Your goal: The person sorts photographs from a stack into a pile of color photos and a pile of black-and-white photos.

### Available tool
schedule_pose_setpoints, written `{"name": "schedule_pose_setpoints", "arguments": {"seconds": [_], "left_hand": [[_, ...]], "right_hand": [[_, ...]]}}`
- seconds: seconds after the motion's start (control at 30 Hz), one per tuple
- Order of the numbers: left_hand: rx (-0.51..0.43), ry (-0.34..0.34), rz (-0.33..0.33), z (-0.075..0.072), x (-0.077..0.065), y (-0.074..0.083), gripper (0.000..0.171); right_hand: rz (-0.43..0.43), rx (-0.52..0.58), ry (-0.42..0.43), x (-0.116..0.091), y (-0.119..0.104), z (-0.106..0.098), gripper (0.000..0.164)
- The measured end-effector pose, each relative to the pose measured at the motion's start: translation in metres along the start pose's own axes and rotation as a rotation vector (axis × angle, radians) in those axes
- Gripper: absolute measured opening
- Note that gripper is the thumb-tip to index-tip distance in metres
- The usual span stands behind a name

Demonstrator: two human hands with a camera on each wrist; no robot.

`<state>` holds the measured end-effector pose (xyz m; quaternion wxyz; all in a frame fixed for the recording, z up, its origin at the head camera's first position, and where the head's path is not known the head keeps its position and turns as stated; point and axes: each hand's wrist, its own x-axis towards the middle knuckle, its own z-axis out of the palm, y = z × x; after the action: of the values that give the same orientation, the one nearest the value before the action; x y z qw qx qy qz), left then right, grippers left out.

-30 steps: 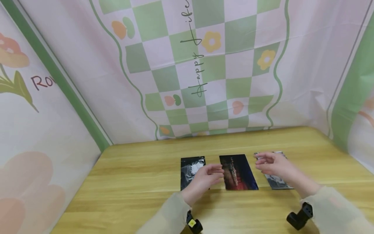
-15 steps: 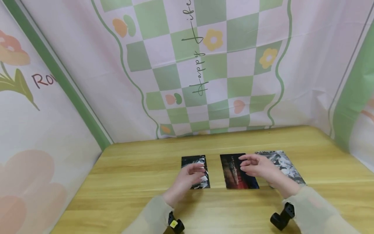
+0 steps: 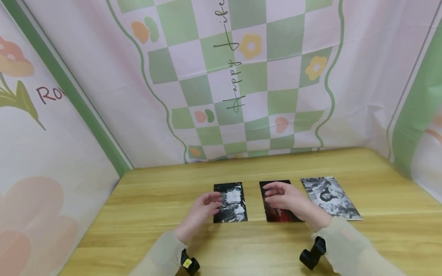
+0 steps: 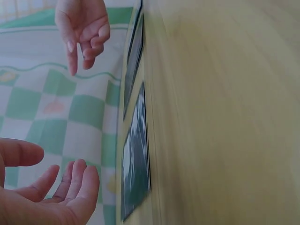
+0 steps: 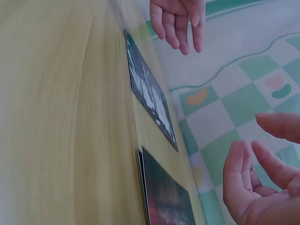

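Observation:
Three printed picture cards lie flat in a row on the wooden table [image 3: 145, 214]. The left one, a black-and-white card [image 3: 235, 203], has my left hand [image 3: 202, 209] over its left edge, fingers loosely bent and holding nothing. A dark card with red at its lower part [image 3: 279, 215] lies in the middle, partly hidden under my right hand [image 3: 288, 199]. That hand hovers above it, fingers relaxed and thumb apart, with nothing between them. To the right lies a grey-and-white card [image 3: 331, 197], fully in view. Both wrist views show the hands raised off the tabletop, palms facing each other.
A printed cloth [image 3: 248, 96] with green checks hangs behind the table's far edge. Another cloth panel [image 3: 51, 161] hangs at the left side. Black wrist cameras [image 3: 312, 253] are strapped below both hands.
Both hands have moved left. The left hand went from between the left and middle cards to the left card's edge; the right hand from the right card to the middle one. The cards stay put.

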<state>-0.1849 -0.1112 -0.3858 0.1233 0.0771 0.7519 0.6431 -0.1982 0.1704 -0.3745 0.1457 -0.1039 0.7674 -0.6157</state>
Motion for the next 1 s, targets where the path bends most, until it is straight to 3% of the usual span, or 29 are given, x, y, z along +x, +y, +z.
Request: {"name": "schedule_pose_setpoints", "arguments": {"seconds": [0.17, 0.4, 0.7, 1.0], "left_hand": [[0.020, 0.026, -0.011, -0.012, -0.002, -0.004, 0.042], [0.016, 0.049, -0.045, -0.025, -0.005, -0.010, 0.045], [-0.027, 0.041, -0.089, -0.032, -0.001, -0.017, 0.048], [-0.095, 0.049, -0.100, -0.030, 0.009, -0.023, 0.047]], "right_hand": [[0.004, 0.023, -0.023, 0.005, -0.002, 0.011, 0.051], [0.071, 0.078, -0.026, 0.014, 0.000, 0.025, 0.051], [0.116, 0.140, -0.037, 0.026, 0.007, 0.039, 0.055], [0.082, -0.062, -0.059, 0.032, 0.008, 0.051, 0.063]]}}
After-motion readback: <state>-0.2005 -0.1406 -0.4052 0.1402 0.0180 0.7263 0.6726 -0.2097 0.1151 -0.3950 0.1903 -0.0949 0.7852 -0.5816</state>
